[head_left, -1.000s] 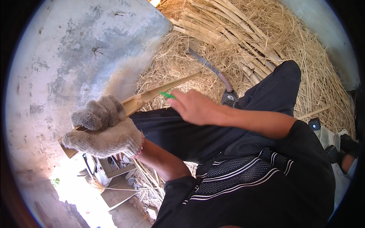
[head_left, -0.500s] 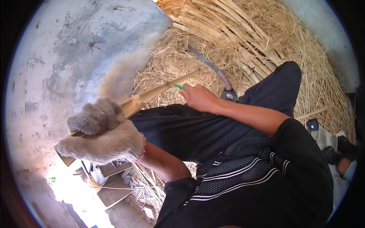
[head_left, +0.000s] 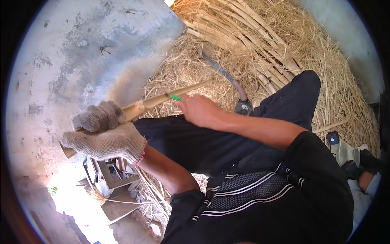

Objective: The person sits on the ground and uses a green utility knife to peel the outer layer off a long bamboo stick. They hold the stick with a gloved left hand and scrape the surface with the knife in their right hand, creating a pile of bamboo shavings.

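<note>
A long split piece of bamboo slants across my lap, its thin far end over the shavings. Around its near end my left hand, in a grey knitted glove, is closed. My bare right hand is closed on a small green-handled tool, which meets or lies very near the bamboo's middle. The tool's working end is too small to make out, and most of its handle is hidden in my fingers.
Pale shavings cover the floor ahead and to the right, with a pile of bamboo strips on them. A curved blade with a handle lies beyond my knee. A stained wall rises at left. Part of another person shows at right.
My right hand and the green-handled tool have moved left along the bamboo, closer to my left hand. The gloved left hand still grips the near end and sits slightly higher in view.
</note>
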The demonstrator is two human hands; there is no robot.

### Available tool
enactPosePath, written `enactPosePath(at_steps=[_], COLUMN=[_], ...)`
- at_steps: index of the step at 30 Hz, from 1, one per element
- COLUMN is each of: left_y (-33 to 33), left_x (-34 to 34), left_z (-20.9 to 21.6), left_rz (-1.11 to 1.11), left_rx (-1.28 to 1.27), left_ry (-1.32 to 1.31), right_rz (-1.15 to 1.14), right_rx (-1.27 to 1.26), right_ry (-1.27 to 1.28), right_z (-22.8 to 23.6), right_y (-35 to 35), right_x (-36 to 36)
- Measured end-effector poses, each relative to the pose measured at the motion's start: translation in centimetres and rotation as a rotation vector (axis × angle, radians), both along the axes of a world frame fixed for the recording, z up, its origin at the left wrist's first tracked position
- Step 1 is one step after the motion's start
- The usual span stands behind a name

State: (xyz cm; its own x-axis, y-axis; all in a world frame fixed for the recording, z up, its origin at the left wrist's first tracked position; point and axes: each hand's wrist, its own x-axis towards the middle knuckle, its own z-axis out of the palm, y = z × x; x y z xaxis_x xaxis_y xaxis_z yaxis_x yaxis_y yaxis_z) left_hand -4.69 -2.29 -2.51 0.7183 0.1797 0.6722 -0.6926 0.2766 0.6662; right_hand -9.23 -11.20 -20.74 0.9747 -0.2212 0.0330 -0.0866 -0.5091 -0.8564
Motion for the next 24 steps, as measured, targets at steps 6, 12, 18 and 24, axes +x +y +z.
enactPosePath(at_steps=[6,12,18,24], left_y=[-0.6,-0.1,-1.0,-0.6], left_x=[-1.5,-2.0,-2.1,-1.1], left_z=[-0.5,-0.9,-0.6,-0.4], left_rz=[-0.021,0.019,-0.014,0.038], left_rx=[0.017,-0.010,0.002,0.003], left_ry=[0.002,-0.016,0.008,-0.041], right_rz=[-0.085,0.042,-0.085,-0.042], right_rx=[-0.075,0.039,-0.171,-0.082], right_ry=[-0.017,-0.031,0.070,0.016], right_z=[-1.7,3.2,-3.7,0.3], right_y=[-0.3,-0.4,-2.3,-0.5], right_x=[-0.7,-2.5,-1.6,-1.6])
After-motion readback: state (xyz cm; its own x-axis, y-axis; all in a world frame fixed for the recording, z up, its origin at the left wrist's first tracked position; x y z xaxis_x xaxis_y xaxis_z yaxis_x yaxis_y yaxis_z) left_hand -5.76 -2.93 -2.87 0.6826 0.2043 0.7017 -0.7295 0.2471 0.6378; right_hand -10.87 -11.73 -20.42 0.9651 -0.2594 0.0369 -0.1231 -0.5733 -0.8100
